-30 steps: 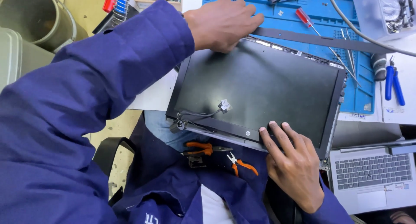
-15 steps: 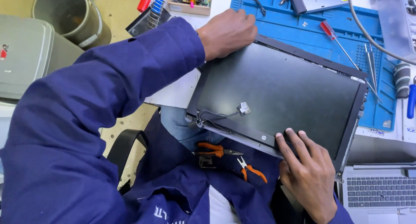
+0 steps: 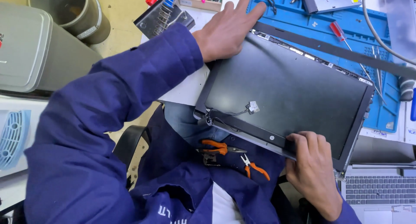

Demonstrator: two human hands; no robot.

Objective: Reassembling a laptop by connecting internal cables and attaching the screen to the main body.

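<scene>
Your right hand [image 3: 313, 167] covers the screen panel's [image 3: 286, 94] near corner; the laptop keyboard [image 3: 381, 190] at the worktop's right edge is cut off.

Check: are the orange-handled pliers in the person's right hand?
No. The orange-handled pliers lie on the lap; the right hand grips the laptop screen panel at its lower edge.

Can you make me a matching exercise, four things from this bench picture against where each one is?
Things:
1. left hand
2. right hand
3. orange-handled pliers
4. red-handled screwdriver

Places:
A. on the blue mat
B. on the person's lap
C. flat on the far corner of the laptop screen panel
D. gripping the panel's near edge

Pairs: 1-C, 2-D, 3-B, 4-A
</scene>
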